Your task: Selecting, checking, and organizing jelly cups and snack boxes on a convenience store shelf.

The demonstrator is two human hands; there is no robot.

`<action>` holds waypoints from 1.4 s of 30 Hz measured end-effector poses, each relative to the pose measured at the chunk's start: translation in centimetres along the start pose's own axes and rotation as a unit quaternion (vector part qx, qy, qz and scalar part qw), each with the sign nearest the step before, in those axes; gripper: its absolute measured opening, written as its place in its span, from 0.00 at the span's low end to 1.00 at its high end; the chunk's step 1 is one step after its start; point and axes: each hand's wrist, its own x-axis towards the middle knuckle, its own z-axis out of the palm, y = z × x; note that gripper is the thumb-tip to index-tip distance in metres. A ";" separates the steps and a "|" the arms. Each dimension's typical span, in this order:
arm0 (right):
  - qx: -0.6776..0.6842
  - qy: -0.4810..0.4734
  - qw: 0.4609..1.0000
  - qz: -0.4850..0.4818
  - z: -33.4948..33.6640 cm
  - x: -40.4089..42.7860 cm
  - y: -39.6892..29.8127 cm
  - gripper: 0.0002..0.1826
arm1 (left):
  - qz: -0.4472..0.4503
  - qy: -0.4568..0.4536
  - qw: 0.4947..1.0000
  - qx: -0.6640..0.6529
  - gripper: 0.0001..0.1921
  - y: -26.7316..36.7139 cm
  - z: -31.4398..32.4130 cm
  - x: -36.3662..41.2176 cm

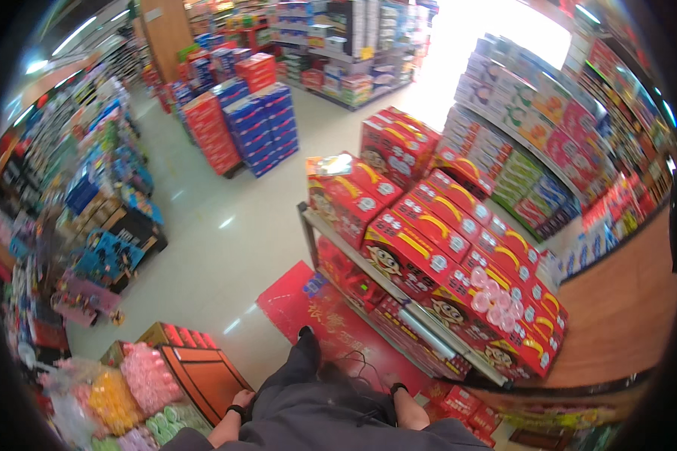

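Note:
My left hand point(242, 399) hangs low beside my body at the bottom of the head view, close to an orange-brown wooden panel point(206, 375); whether it touches the panel cannot be told. On the other side, my right hand point(392, 381) is near dark cords point(361, 361) over a red mat point(316, 310). Its fingers are blurred and too small to read. Both wrists wear dark bands. Before me, red milk cartons point(429, 225) with yellow handles are stacked on a metal-edged rack point(355, 256). A cluster of pink round items point(493, 299) lies on the cartons.
Bagged pink, orange and green goods point(113, 394) are at lower left. Blue and red boxes point(262, 127) stand stacked on the pale tiled floor point(203, 225). Goods crowd the shelves point(96, 169) at left. A brown wooden counter point(615, 304) curves along the right, near tall stacked cartons point(530, 124).

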 end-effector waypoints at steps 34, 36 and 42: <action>-0.019 0.149 0.976 -0.157 -5.0 -3.0 -2.8 0.24 | 0.067 -0.077 0.994 0.046 0.24 11.0 -1.4 18.2; -0.018 0.140 0.982 -0.125 -4.7 -3.8 -2.8 0.24 | 0.070 -0.063 0.994 0.051 0.25 12.8 -0.7 19.3; 0.007 0.137 0.989 -0.055 -1.9 -7.0 -2.1 0.24 | 0.035 -0.165 0.985 -0.031 0.18 18.6 -1.8 24.3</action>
